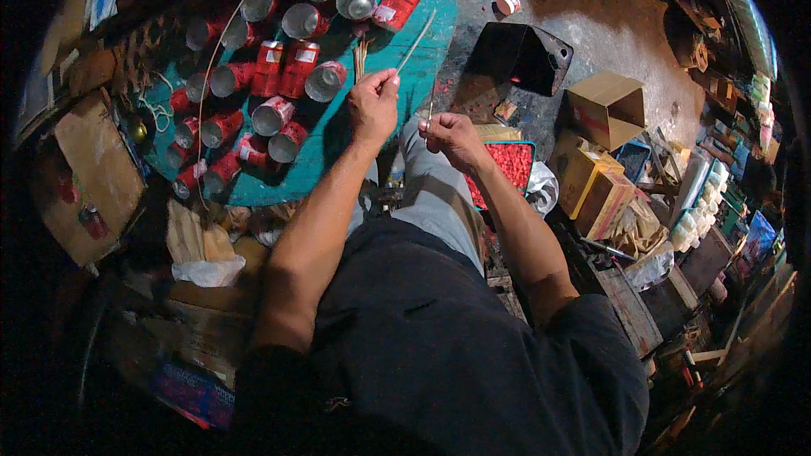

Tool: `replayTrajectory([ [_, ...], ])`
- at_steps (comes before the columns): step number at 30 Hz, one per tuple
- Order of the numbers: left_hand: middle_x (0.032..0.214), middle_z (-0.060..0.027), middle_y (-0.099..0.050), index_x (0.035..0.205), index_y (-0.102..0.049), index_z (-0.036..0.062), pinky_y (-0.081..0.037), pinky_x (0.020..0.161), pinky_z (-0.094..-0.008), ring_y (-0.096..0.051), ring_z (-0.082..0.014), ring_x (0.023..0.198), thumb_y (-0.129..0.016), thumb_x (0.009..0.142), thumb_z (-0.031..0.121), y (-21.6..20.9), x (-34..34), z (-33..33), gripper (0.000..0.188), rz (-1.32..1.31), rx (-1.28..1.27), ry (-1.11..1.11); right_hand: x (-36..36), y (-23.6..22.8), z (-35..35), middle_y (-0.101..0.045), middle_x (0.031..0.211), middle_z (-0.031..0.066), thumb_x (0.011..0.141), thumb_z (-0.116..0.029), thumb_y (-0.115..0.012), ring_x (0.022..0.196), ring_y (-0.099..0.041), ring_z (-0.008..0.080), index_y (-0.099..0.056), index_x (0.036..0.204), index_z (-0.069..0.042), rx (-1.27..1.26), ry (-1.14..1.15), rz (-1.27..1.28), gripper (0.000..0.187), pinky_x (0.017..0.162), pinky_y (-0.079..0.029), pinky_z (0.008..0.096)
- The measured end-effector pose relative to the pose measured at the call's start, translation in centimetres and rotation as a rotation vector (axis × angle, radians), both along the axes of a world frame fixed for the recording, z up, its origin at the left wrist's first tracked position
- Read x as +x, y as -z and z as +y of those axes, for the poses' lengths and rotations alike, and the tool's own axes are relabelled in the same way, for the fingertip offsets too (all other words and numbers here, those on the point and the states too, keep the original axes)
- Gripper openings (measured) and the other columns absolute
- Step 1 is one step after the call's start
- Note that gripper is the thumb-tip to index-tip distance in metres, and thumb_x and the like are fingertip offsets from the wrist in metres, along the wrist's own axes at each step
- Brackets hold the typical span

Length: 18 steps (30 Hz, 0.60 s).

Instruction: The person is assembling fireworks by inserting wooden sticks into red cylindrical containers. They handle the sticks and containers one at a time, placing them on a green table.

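My left hand [374, 105] is closed over the edge of a teal table, pinching a thin pale stick [417, 39] that slants up to the right. A small bundle of thin brown strips [361, 59] rises by its knuckles; whether the hand grips it too, I cannot tell. To the right, my right hand [454, 137] is closed, fingertips pinching a short thin stick [431, 104] that points upward. On the table lie several red cans with open silvery ends [324, 81], and one red can [400, 2] lies nearest the stick's tip.
The teal table [338, 148] fills the upper left. Below my right hand is a tray of small red pieces [509, 171]. A black bin [519, 59] lies tipped on the floor, near an open cardboard box [605, 108] and yellow boxes [591, 184]. Clutter lines the right side.
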State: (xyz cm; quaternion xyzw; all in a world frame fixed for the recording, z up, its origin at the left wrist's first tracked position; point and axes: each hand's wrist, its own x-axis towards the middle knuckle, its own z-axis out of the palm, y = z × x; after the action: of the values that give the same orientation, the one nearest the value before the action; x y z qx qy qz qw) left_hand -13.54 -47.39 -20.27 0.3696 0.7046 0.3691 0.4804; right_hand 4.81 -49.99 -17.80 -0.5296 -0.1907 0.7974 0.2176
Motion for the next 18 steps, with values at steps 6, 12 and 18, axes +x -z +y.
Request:
replayTrajectory([
  [6, 0.084, -0.0069, -0.071, 0.105, -0.07, -0.0046, -0.05, 0.058, -0.0267, -0.063, -0.0115, 0.063, -0.068, 0.089, 0.011, 1.1, 1.2, 3.4, 0.023, -0.191, -0.083, -0.16, -0.3, -0.2, 3.0, -0.051, 0.062, -0.0041, 0.089, -0.028, -0.074, 0.053, -0.043, 0.0068, -0.06, 0.072, -0.009, -0.032, -0.083, -0.008, 0.029, 0.05, -0.031, 0.0238],
  [12, 0.077, -0.0053, -0.069, 0.108, -0.069, -0.0022, -0.047, 0.051, -0.0251, -0.06, -0.0096, 0.059, -0.067, 0.091, 0.011, 0.3, 1.5, 4.0, 0.022, -0.256, -0.121, -0.204, -0.9, 0.2, 4.3, -0.054, 0.061, -0.0029, 0.087, -0.036, -0.075, 0.053, -0.048, 0.0073, -0.06, 0.068, -0.01, -0.08, -0.193, 0.033, 0.035, 0.049, -0.034, 0.0237],
  [18, 0.072, -0.0034, -0.066, 0.108, -0.07, -0.0008, -0.044, 0.05, -0.0243, -0.055, -0.008, 0.055, -0.066, 0.091, 0.011, 0.6, 1.1, 3.8, 0.021, -0.283, -0.133, -0.207, -1.7, 1.7, 4.9, -0.054, 0.06, -0.0025, 0.089, -0.038, -0.073, 0.052, -0.048, 0.0077, -0.061, 0.068, -0.01, -0.079, -0.24, 0.066, 0.037, 0.048, -0.035, 0.0241],
])
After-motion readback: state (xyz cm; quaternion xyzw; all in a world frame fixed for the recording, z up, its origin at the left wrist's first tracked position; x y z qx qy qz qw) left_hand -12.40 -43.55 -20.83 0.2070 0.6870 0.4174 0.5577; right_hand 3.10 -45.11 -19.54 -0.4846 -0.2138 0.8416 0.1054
